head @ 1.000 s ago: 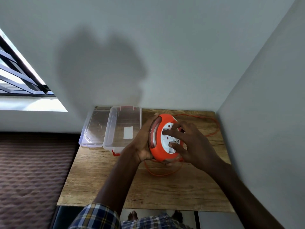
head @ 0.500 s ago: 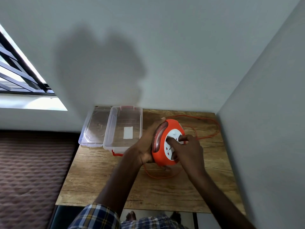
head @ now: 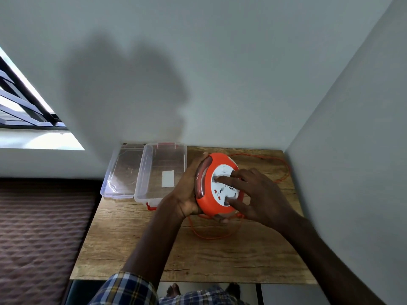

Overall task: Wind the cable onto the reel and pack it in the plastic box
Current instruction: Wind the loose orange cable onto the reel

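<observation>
Left hand (head: 187, 194) clamps the reel (head: 217, 186) upright just right of the box (head: 161, 172) while right hand (head: 257, 197) fingers spread on its face (winding); loose cable (head: 284, 170) could snag or tangle.

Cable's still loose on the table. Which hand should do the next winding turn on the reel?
Right. The right hand already has its fingers on the white face of the reel, while the left hand grips the reel's back and steadies it. Loose cable trails on the right side.
</observation>
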The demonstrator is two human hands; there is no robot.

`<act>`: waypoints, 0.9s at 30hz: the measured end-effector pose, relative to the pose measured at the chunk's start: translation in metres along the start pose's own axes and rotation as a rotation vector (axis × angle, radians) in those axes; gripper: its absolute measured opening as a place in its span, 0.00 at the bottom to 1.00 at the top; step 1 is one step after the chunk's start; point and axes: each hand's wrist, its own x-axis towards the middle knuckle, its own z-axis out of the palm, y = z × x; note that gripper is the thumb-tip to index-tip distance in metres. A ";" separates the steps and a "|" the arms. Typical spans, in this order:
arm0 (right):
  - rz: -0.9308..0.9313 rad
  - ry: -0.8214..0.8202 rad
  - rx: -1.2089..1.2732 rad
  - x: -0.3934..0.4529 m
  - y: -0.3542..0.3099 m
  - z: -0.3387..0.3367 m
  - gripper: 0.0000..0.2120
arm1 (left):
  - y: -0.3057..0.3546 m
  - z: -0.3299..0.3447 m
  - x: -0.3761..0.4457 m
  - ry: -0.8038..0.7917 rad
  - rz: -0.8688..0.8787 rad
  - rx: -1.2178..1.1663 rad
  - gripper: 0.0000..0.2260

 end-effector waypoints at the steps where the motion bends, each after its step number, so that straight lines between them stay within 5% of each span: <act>1: -0.009 0.019 -0.027 0.000 -0.003 0.001 0.27 | 0.000 0.001 0.000 0.016 0.000 0.004 0.36; 4: 0.148 0.104 0.004 0.000 -0.016 0.006 0.29 | -0.001 0.002 0.003 0.054 0.014 0.022 0.34; 8: 0.856 0.257 0.552 0.008 -0.048 0.027 0.25 | 0.000 0.014 -0.001 0.091 -0.001 0.091 0.28; 10: 0.941 0.245 0.652 0.012 -0.054 0.028 0.22 | -0.001 0.016 -0.003 0.111 -0.003 0.115 0.27; 14: 0.697 0.215 0.392 0.005 -0.054 0.016 0.24 | 0.004 0.009 -0.006 0.055 0.007 0.063 0.32; 17: 0.383 0.239 0.190 0.000 -0.040 0.013 0.17 | 0.007 0.001 -0.003 0.041 0.047 0.040 0.34; 20: 0.106 0.020 0.116 -0.001 -0.017 0.011 0.23 | 0.006 -0.008 -0.001 0.031 0.031 0.012 0.35; 27: -0.016 0.030 -0.033 0.010 -0.006 0.003 0.27 | 0.006 -0.007 0.000 0.050 0.046 0.001 0.34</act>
